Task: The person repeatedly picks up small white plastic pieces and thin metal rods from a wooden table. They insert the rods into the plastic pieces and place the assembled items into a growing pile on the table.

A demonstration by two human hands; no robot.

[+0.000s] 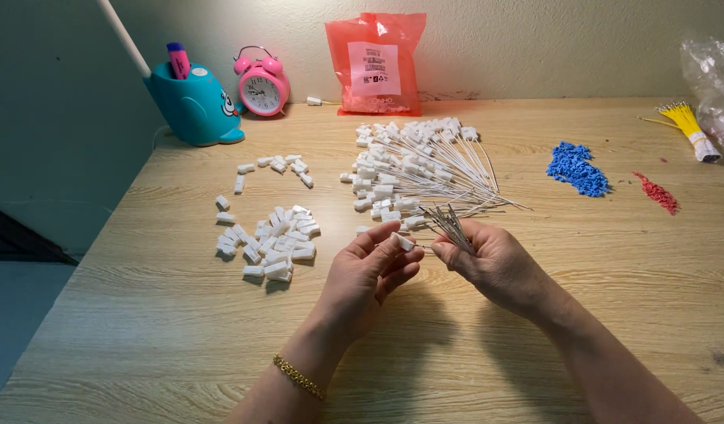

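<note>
My left hand [373,271] pinches a small white plastic connector [405,243] between thumb and fingertips near the middle of the wooden table [142,330]. My right hand [491,259] grips a bundle of thin grey wires [450,222], its tips fanning up and to the left, close to the connector. Just beyond both hands lies a pile of wires with white connectors fitted [417,165]. A heap of loose white connectors [271,243] lies to the left of my left hand.
A teal whale-shaped pen holder [193,102], a pink alarm clock [261,82] and a red plastic bag [375,67] stand at the back wall. Blue bits [576,169], red bits [656,192], yellow wires [688,126] and a clear bag [711,78] lie at the right.
</note>
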